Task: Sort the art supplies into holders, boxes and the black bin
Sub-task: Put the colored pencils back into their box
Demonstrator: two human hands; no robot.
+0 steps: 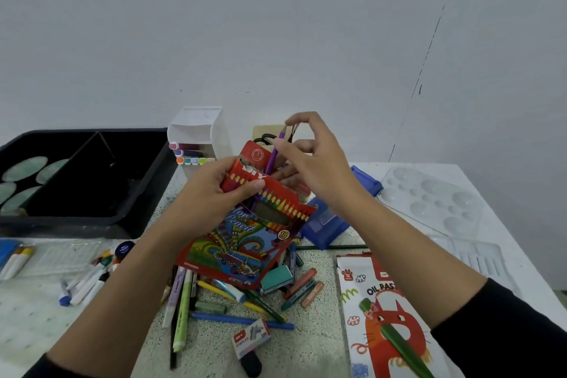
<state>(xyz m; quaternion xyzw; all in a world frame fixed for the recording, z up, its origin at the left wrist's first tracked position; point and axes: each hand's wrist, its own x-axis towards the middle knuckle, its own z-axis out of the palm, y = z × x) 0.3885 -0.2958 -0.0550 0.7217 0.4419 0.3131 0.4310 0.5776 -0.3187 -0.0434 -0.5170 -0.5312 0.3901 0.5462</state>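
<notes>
Left hand (227, 190) grips the colour pencil box (245, 236); right hand (310, 163) pinches a purple pencil (273, 156) at its mouth, mid-table; next, slide it in.

Left hand (214, 187) grips the open red colour pencil box (245, 242) tilted above the pile of loose pens and crayons (245, 301) mid-table; right hand (310, 163) pinches a purple pencil (273, 156) standing in the box mouth. Black bin (92, 181) at the table's far-left corner, white marker holder (199, 138) just beside it. Oil pastel box (386, 316) flat at the near edge, staples box (251, 336) beside the pile
</notes>
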